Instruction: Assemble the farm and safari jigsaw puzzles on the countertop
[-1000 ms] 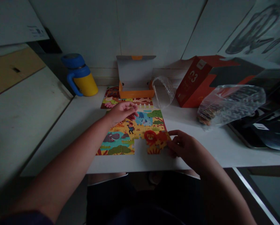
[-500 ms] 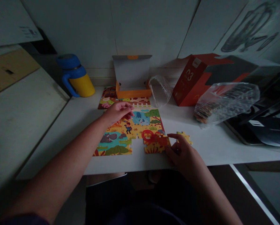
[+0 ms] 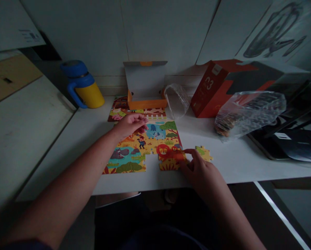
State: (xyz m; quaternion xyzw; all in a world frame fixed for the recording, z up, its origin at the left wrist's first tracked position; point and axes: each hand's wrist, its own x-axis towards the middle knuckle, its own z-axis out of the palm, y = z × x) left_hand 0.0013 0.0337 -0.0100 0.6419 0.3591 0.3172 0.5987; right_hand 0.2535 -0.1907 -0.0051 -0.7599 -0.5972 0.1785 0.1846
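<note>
A partly joined jigsaw puzzle (image 3: 131,157) of animals lies on the white table. It shows a hippo, elephants and a lion, and a gap at its front edge exposes the tabletop. My left hand (image 3: 132,124) hovers over its upper part, fingers loosely curled and apart, holding nothing that I can see. At the front right corner, the thumb and index finger of my right hand (image 3: 198,168) grip the edge of a lion puzzle piece (image 3: 174,165). Just beyond that hand lies a loose yellow-green puzzle piece (image 3: 204,152), partly covered by the fingers.
Behind the puzzle stands an open orange box (image 3: 147,103), with a farm-scene puzzle (image 3: 118,113) partly beside it. A blue and yellow jug (image 3: 86,88) is at the back left. Clear plastic (image 3: 177,102), a red box (image 3: 210,86) and a plastic-wrapped bundle (image 3: 246,113) occupy the right.
My right hand has shifted slightly left against the lion corner, and more of the loose puzzle piece shows. My left hand stays almost in place.
</note>
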